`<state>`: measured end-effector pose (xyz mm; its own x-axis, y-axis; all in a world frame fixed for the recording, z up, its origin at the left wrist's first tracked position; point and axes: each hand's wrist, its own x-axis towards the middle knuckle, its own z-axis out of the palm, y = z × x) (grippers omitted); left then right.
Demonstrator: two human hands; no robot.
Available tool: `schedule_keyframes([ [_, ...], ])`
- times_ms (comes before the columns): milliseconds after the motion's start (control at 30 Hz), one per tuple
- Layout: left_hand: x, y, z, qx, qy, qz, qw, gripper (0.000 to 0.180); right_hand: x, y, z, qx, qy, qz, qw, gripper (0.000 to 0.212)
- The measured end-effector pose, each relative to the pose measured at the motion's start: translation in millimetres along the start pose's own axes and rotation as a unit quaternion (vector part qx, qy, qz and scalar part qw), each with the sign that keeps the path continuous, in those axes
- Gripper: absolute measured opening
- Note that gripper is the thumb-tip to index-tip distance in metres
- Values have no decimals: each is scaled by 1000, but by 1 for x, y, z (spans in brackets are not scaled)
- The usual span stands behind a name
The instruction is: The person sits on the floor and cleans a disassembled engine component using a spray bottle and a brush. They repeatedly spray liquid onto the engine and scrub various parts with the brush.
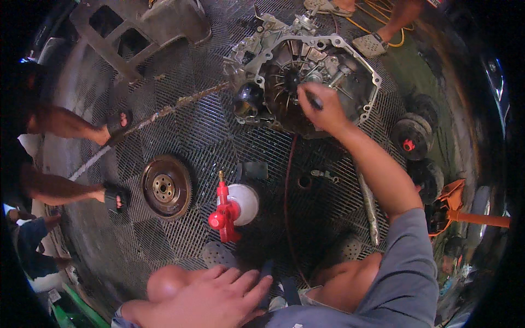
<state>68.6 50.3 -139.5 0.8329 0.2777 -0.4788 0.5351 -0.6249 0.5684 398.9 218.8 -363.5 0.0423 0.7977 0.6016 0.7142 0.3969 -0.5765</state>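
Note:
A silvery transmission housing lies with its open bell side up on the floor ahead of me. My right hand reaches over its near rim. Its fingers are closed round a slim dark object whose kind I cannot make out, close to the dark centre of the bell. My left hand lies open over my left knee, fingers stretched out and holding nothing. Between my feet and the housing stands a white spray bottle with a red head. Left of it a brown toothed flywheel lies flat.
Ridged mats cover the floor. A thin red hose and a metal bar run near my feet. Dark round parts and an orange-handled tool sit at right. A grey metal frame lies far left; other people's feet stand left and far right.

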Motion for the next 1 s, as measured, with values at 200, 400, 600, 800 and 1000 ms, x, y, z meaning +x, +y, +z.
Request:
schedule_keyframes([
  [200,1,2,3,-16,11,13,1000,48,20,11,-15,4,162,83,983,12],
  [400,4,5,5,-2,3,-20,1000,48,-21,3,4,-3,-17,15,1000,11],
  [600,6,9,3,-11,6,4,1000,49,-16,11,-3,-8,15,-28,999,11],
  [800,6,10,1,3,-11,-10,1000,49,-43,1,17,33,-75,-8,997,11],
  [1000,1,9,3,-14,3,-6,1000,50,-32,-13,17,84,-43,-5,996,14],
])
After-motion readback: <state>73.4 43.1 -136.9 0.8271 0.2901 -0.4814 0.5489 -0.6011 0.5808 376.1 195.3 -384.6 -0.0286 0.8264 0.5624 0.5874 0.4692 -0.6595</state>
